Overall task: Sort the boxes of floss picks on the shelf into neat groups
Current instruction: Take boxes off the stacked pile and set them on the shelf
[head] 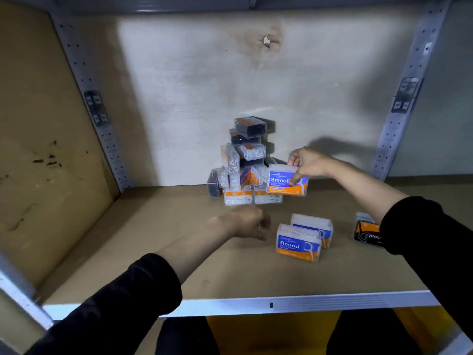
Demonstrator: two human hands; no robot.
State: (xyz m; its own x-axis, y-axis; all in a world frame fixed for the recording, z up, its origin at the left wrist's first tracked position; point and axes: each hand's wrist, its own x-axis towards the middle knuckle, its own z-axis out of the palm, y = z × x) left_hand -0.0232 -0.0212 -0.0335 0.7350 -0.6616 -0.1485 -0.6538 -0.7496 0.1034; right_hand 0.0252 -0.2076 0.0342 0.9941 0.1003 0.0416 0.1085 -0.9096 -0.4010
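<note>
While left hand (249, 222) curls empty, right hand (305, 165) pinches Smooth box (286, 181) — white picks inside

A stained white back wall (204, 85) with a small hole (266, 41) is seen between perforated grey metal uprights (409, 80). A marked brown side panel (38, 149) is seen at the left.

Brown shelf board (153, 252), pale metal front edge. Box pile (245, 175) at the back, beyond the left hand (252, 224). Two "Round" boxes (304, 237) just right of that hand. Black box (366, 230) under the right forearm.
</note>
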